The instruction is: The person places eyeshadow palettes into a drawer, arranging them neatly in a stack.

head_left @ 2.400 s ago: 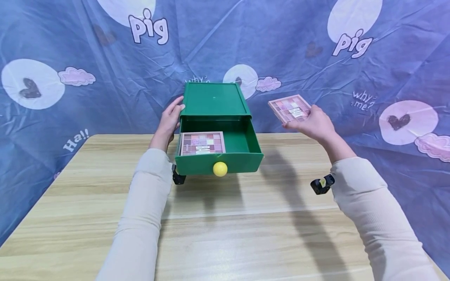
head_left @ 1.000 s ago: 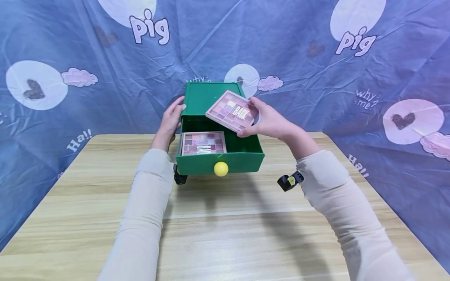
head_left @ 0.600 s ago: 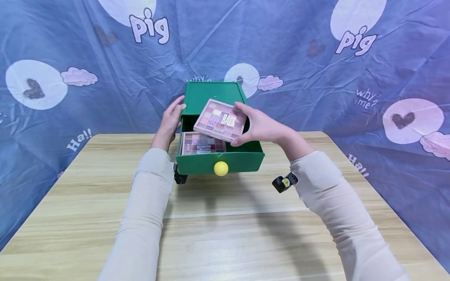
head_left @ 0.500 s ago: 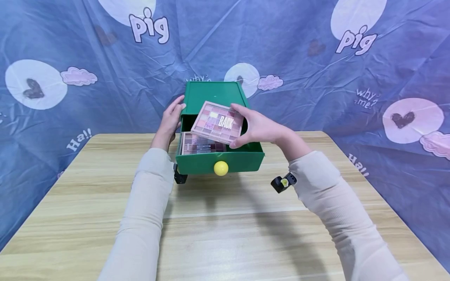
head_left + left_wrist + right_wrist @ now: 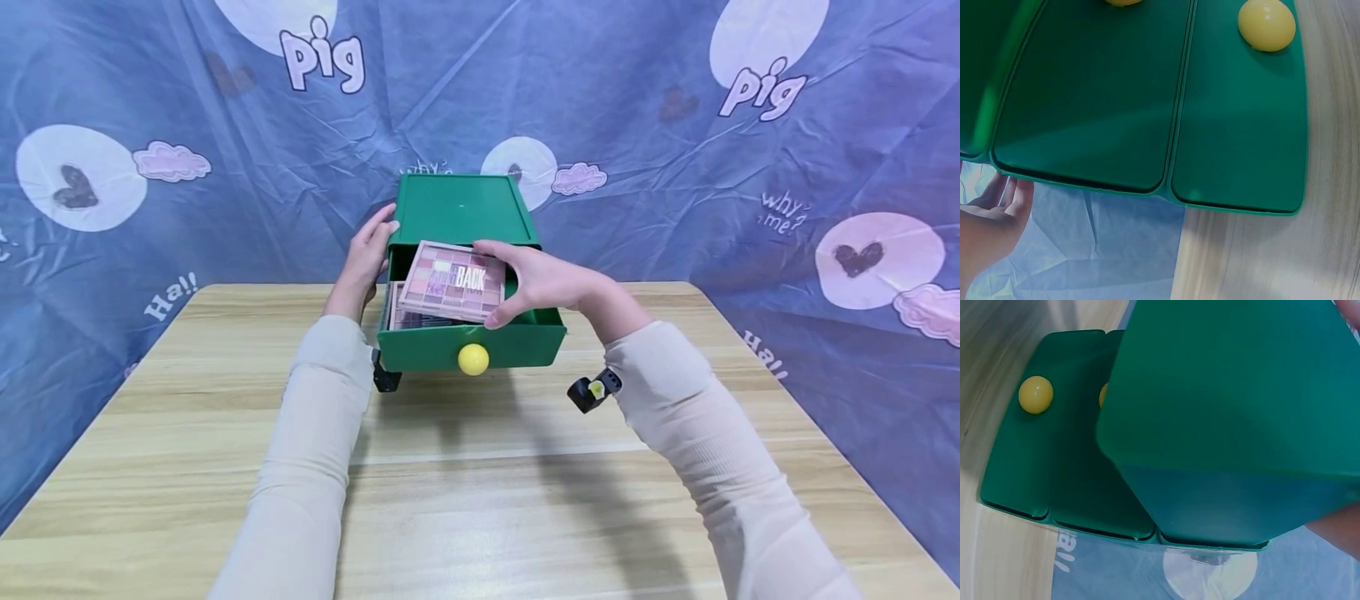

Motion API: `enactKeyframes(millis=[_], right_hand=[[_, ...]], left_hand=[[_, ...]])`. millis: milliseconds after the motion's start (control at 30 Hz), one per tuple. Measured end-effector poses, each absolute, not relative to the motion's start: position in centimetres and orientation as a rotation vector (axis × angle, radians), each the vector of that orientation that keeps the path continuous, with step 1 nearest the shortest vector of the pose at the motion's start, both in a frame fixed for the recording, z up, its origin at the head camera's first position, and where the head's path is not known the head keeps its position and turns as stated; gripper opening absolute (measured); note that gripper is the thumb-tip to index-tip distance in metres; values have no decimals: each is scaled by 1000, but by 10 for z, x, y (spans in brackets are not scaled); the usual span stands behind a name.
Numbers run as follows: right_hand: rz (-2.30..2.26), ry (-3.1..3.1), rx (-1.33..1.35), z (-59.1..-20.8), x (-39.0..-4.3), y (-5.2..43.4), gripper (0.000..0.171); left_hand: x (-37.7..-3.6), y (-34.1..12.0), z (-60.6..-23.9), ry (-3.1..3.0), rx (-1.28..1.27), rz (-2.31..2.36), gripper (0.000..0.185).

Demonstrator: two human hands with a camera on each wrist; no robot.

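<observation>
Eyeshadow palette [image 5: 453, 282], pink and lettered "BACK", is pinched at its right edge by the right hand [image 5: 534, 280], with the thumb curled under the near corner and the fingers laid along the far edge. The palette is held slightly tilted, just above the open drawer [image 5: 471, 346] of a green drawer box [image 5: 459, 208], and it overlaps a second palette [image 5: 411, 318] that lies flat in the left part of the drawer; whether the two palettes touch cannot be told. The drawer is pulled out toward the person, and a round yellow knob [image 5: 473, 359] is seen on the middle of its front. The left hand [image 5: 369, 252] is rested against the left side of the drawer box, its fingers relaxed and nearly straight, with the fingertips at the box's upper left corner; nothing is gripped by it. In the left wrist view the green underside of the box and the yellow knob [image 5: 1266, 24] are shown close up, with the palm [image 5: 988, 231] at the lower left edge. In the right wrist view a green panel fills most of the frame, and a yellow knob [image 5: 1035, 394] is seen at the left. The drawer box is stood near the far edge of a light wooden surface [image 5: 480, 492]. A blue cloth backdrop [image 5: 675, 167], printed with white circles, pink clouds, hearts and the word "pig", is hung behind it. Cream sleeves [image 5: 315, 433] cover both forearms, and a small black device [image 5: 592, 392] is worn at the right wrist.
</observation>
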State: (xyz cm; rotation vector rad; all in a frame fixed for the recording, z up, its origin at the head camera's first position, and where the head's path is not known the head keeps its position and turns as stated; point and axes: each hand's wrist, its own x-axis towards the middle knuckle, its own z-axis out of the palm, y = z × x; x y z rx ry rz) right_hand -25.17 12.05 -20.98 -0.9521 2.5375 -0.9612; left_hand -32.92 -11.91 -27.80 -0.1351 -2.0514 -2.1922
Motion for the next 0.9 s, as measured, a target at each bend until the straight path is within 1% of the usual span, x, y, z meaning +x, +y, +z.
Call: enactKeyframes(millis=[900], right_hand=[[-935, 2448, -906, -221, -263, 111, 86]], left_hand=[[-332, -118, -282, -2015, -124, -2201, 44]])
